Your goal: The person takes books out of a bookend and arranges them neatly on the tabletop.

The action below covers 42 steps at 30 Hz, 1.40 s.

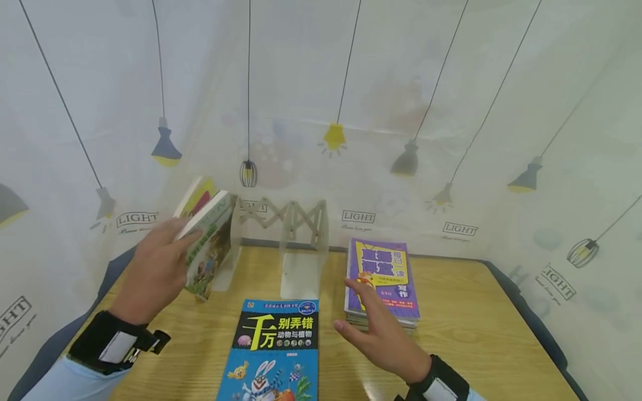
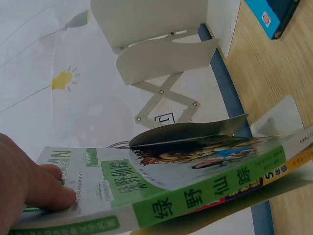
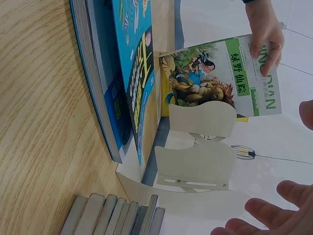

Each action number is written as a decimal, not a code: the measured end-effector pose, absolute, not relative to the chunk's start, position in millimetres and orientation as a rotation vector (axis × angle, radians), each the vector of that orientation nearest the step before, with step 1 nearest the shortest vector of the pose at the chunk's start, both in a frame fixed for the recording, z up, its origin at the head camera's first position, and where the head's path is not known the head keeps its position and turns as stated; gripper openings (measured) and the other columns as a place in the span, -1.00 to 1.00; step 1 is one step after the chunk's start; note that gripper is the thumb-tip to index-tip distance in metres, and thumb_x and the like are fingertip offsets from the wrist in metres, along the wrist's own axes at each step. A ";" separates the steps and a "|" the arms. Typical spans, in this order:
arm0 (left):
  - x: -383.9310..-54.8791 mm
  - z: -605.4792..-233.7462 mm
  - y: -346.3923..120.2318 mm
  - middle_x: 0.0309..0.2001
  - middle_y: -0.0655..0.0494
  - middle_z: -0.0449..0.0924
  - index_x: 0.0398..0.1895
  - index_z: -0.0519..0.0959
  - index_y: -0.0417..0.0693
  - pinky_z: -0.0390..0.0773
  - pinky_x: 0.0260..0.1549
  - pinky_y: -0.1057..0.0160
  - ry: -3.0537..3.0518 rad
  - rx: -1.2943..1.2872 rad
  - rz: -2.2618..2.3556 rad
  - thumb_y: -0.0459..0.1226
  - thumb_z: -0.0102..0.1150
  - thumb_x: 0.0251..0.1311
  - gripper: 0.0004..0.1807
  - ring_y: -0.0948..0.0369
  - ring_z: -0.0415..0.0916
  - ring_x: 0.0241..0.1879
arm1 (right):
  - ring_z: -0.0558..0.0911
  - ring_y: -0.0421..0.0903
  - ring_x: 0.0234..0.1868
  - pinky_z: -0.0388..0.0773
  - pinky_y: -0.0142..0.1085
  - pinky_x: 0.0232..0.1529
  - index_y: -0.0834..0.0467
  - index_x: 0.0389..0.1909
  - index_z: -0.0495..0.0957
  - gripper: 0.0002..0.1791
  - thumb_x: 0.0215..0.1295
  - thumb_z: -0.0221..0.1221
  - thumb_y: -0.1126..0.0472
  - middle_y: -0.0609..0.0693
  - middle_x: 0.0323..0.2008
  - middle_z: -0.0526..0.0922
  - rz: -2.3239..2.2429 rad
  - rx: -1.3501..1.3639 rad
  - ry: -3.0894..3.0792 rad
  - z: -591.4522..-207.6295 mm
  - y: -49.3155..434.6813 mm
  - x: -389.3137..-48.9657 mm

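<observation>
My left hand (image 1: 155, 267) grips a white-and-green book (image 1: 213, 250) near its top, thumb on the cover, at the left end of a white folding bookend (image 1: 301, 273). Its lower end reaches down beside the bookend's left plate, tilted. Against its far side lies a yellow book (image 1: 193, 200); whether my hidden fingers hold that one too, I cannot tell. In the left wrist view the green spine (image 2: 195, 196) faces the camera. My right hand (image 1: 388, 340) hovers with spread fingers near a stack of books topped by a purple one (image 1: 383, 267), holding nothing.
A blue book (image 1: 276, 345) lies at the front middle of the wooden table (image 1: 461, 328), atop another blue book (image 3: 98, 73) seen in the right wrist view. Behind the table hangs a white curtain (image 1: 301, 67) printed with lamps.
</observation>
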<state>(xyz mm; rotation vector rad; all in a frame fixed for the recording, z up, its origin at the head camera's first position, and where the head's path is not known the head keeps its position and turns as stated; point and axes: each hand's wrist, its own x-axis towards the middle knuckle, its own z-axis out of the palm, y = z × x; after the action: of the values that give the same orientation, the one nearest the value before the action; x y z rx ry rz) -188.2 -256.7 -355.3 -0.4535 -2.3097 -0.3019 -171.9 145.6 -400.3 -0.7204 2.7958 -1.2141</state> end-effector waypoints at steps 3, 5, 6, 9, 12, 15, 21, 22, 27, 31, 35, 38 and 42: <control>-187.5 -355.5 -254.4 0.18 -0.25 0.52 0.15 0.62 -0.29 0.58 -0.09 -0.19 -2.312 -0.452 -0.380 -0.68 0.12 0.13 -0.51 -0.16 0.45 0.10 | 0.24 0.06 0.51 0.26 0.21 0.39 -0.19 0.54 0.10 -0.15 0.32 0.20 -0.29 -0.03 0.52 0.19 -1.222 -0.705 2.790 -399.5 145.1 -172.2; -185.5 -354.8 -253.9 0.17 -0.25 0.53 0.15 0.63 -0.30 0.60 -0.15 -0.19 -2.305 -0.451 -0.406 -0.71 0.09 0.10 -0.48 -0.17 0.47 0.06 | 0.23 0.06 0.51 0.27 0.21 0.39 -0.21 0.54 0.10 -0.15 0.31 0.20 -0.30 -0.04 0.52 0.19 -1.228 -0.675 2.777 -399.0 145.1 -171.9; -184.0 -354.2 -254.0 0.18 -0.25 0.53 0.14 0.63 -0.30 0.62 -0.19 -0.18 -2.305 -0.451 -0.420 -0.72 0.07 0.07 -0.46 -0.17 0.49 0.04 | 0.22 0.07 0.52 0.27 0.21 0.38 -0.22 0.53 0.11 -0.16 0.31 0.20 -0.30 -0.03 0.53 0.17 -1.232 -0.658 2.768 -398.7 145.1 -171.6; -177.6 -350.0 -254.4 0.19 -0.25 0.54 0.14 0.63 -0.27 0.62 -0.47 0.02 -2.327 -0.433 -0.457 -0.72 0.02 0.02 -0.42 -0.17 0.54 -0.02 | 0.18 0.09 0.53 0.31 0.24 0.35 -0.23 0.53 0.11 -0.17 0.31 0.21 -0.29 -0.02 0.54 0.14 -1.250 -0.613 2.740 -398.1 145.7 -170.1; -166.8 -339.7 -254.0 0.22 -0.21 0.53 0.14 0.65 -0.22 0.47 -0.64 0.25 -2.369 -0.385 -0.455 -0.69 -0.01 0.01 -0.40 -0.12 0.61 -0.10 | 0.17 0.09 0.54 0.32 0.25 0.34 -0.22 0.53 0.11 -0.17 0.32 0.21 -0.28 -0.01 0.55 0.13 -1.264 -0.606 2.727 -398.0 146.5 -169.3; -153.4 -326.0 -251.7 0.25 -0.19 0.53 0.14 0.67 -0.16 0.42 -0.64 0.31 -2.396 -0.343 -0.426 -0.67 -0.02 -0.01 -0.38 -0.11 0.63 -0.09 | 0.20 0.08 0.52 0.33 0.23 0.34 -0.22 0.53 0.12 -0.18 0.32 0.20 -0.28 -0.01 0.53 0.16 -1.268 -0.624 2.734 -398.7 147.2 -169.1; -127.7 -297.3 -243.2 0.27 -0.13 0.53 0.15 0.67 -0.09 0.49 -0.60 0.26 -2.367 -0.338 -0.386 -0.67 -0.02 -0.03 -0.34 -0.12 0.62 0.02 | 0.24 0.07 0.50 0.28 0.24 0.37 -0.21 0.53 0.13 -0.18 0.32 0.20 -0.28 -0.02 0.50 0.22 -1.259 -0.654 2.766 -400.0 148.3 -169.9; -124.2 -293.1 -241.9 0.27 -0.13 0.54 0.15 0.67 -0.09 0.51 -0.60 0.24 -2.357 -0.340 -0.380 -0.68 -0.03 -0.04 -0.33 -0.13 0.61 0.04 | 0.25 0.07 0.50 0.27 0.24 0.37 -0.21 0.53 0.13 -0.18 0.32 0.20 -0.28 -0.02 0.50 0.22 -1.258 -0.655 2.768 -400.0 148.4 -170.1; -109.3 -275.2 -234.6 0.28 -0.05 0.54 0.14 0.68 -0.05 0.55 -0.55 0.27 -2.327 -0.357 -0.372 -0.69 -0.01 -0.06 -0.31 -0.06 0.64 0.01 | 0.23 0.07 0.51 0.24 0.24 0.39 -0.19 0.53 0.13 -0.17 0.32 0.22 -0.26 -0.04 0.51 0.19 -1.281 -0.669 2.754 -398.3 148.4 -171.4; -101.5 -264.9 -230.1 0.26 -0.01 0.56 0.09 0.71 -0.06 0.46 -0.41 0.60 -2.295 -0.398 -0.416 -0.71 0.03 -0.05 -0.35 -0.03 0.63 0.01 | 0.23 0.07 0.51 0.25 0.22 0.40 -0.18 0.53 0.11 -0.17 0.33 0.23 -0.23 -0.06 0.52 0.17 -1.314 -0.700 2.727 -396.8 147.8 -173.0; -99.3 -261.7 -222.1 0.23 0.02 0.57 0.06 0.72 -0.08 0.40 -0.31 0.73 -2.290 -0.480 -0.492 -0.73 0.08 -0.02 -0.38 -0.01 0.61 0.04 | 0.22 0.08 0.51 0.25 0.24 0.39 -0.20 0.54 0.09 -0.16 0.32 0.24 -0.22 -0.05 0.52 0.16 -1.327 -0.707 2.710 -396.1 147.7 -172.9; -101.3 -264.1 -214.4 0.23 0.07 0.58 0.04 0.73 -0.07 0.45 -0.23 0.71 -2.278 -0.584 -0.537 -0.76 0.13 -0.05 -0.37 0.02 0.61 0.06 | 0.25 0.11 0.49 0.26 0.24 0.38 -0.19 0.53 0.09 -0.13 0.29 0.27 -0.22 -0.03 0.51 0.18 -1.339 -0.731 2.695 -395.5 147.1 -173.4; -104.6 -270.4 -204.3 0.24 0.12 0.58 0.02 0.74 -0.04 0.39 -0.32 0.73 -2.250 -0.737 -0.598 -0.80 0.14 -0.15 -0.30 0.10 0.62 0.03 | 0.30 0.11 0.46 0.31 0.16 0.38 -0.17 0.53 0.10 -0.08 0.23 0.33 -0.21 -0.05 0.49 0.20 -1.341 -0.771 2.688 -394.2 145.6 -174.3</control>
<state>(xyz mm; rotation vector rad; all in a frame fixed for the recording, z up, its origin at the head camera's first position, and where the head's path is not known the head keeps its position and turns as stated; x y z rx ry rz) -104.6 -204.3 -270.4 -0.7365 -2.2497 -0.5981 -174.3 145.6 -394.2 -0.7710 2.6882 -1.3410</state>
